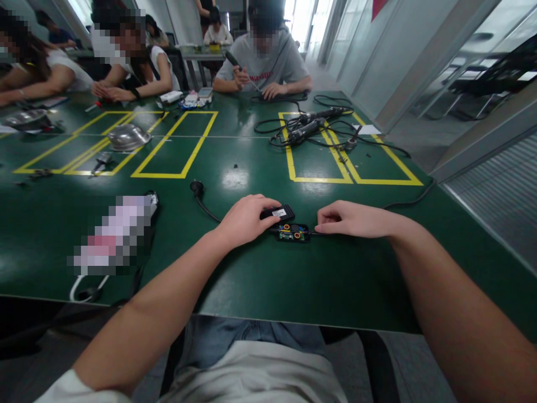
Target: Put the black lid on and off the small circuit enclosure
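Note:
On the green table in front of me lies an opened black casing with a circuit board (292,233) inside, where copper coils and a yellow part show. My left hand (250,219) grips a black casing cover (283,212) with a white label, just behind the board. At the board's right end, my right hand (346,219) pinches the black cable that enters the casing. A power plug (196,188) on a short black cord lies left of my left hand, and the cord runs under that hand.
Black tools with tangled cables (308,126) lie at the back right within yellow tape. A metal bowl (128,136) stands at the back left. A blurred-out package (115,235) lies at the left front. Across the table a person (264,61) holds a screwdriver; other people sit at left.

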`<state>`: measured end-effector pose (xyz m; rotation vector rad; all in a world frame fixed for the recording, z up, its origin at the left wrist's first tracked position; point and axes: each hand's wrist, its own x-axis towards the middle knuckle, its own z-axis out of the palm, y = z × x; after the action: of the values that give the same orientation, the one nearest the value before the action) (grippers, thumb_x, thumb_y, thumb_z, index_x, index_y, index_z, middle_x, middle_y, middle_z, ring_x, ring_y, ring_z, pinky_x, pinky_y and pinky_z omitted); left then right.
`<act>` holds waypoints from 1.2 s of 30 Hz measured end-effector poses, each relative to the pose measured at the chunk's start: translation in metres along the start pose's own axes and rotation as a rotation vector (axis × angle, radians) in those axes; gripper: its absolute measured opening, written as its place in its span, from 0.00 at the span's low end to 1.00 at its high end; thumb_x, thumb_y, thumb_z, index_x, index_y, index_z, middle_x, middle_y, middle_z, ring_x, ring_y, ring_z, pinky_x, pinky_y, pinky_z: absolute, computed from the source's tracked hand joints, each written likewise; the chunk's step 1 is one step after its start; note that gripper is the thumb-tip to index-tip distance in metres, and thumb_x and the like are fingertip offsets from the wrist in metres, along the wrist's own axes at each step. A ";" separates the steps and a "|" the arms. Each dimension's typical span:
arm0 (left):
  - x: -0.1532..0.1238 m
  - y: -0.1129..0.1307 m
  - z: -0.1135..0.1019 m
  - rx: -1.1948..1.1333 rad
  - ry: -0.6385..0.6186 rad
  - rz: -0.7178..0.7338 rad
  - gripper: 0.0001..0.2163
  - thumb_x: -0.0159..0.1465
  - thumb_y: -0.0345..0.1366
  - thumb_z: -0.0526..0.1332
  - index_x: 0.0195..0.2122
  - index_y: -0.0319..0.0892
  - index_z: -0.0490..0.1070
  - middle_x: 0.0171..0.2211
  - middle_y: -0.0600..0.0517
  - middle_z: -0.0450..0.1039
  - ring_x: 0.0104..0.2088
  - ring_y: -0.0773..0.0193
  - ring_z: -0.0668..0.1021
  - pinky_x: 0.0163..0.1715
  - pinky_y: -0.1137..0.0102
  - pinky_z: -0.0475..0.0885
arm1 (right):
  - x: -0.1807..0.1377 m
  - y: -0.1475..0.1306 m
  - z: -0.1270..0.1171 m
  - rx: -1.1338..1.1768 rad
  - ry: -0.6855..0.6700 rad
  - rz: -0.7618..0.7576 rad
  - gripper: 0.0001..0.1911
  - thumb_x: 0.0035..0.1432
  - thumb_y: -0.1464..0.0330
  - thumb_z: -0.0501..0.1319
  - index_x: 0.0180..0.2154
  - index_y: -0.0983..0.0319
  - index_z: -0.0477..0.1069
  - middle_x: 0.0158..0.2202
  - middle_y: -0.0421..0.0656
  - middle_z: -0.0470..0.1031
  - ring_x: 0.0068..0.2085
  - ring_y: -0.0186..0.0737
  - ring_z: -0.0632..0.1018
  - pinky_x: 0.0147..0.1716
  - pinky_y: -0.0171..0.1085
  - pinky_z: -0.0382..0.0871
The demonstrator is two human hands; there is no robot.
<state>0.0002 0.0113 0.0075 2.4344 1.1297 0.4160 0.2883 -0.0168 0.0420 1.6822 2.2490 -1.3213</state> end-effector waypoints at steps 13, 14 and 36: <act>-0.006 0.001 -0.005 0.163 -0.043 0.021 0.19 0.77 0.40 0.65 0.67 0.48 0.81 0.60 0.43 0.82 0.57 0.46 0.81 0.62 0.51 0.76 | -0.002 -0.003 0.002 -0.066 -0.009 -0.012 0.33 0.51 0.34 0.70 0.32 0.58 0.75 0.28 0.38 0.69 0.30 0.39 0.68 0.32 0.41 0.59; -0.006 0.000 -0.006 0.169 -0.033 0.007 0.19 0.76 0.39 0.65 0.66 0.47 0.81 0.60 0.43 0.82 0.57 0.46 0.81 0.63 0.51 0.76 | -0.002 -0.002 0.002 -0.071 -0.010 -0.013 0.33 0.52 0.34 0.70 0.33 0.58 0.75 0.28 0.38 0.69 0.30 0.39 0.69 0.32 0.41 0.59; -0.015 0.021 0.002 -0.089 -0.108 0.263 0.17 0.75 0.36 0.66 0.64 0.48 0.82 0.53 0.45 0.82 0.54 0.52 0.81 0.59 0.55 0.76 | -0.002 0.004 0.001 -0.107 -0.039 -0.035 0.25 0.53 0.42 0.69 0.34 0.57 0.77 0.29 0.39 0.69 0.31 0.41 0.69 0.33 0.41 0.61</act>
<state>0.0059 -0.0130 0.0146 2.5005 0.7332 0.3987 0.2914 -0.0188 0.0402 1.5760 2.2936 -1.2059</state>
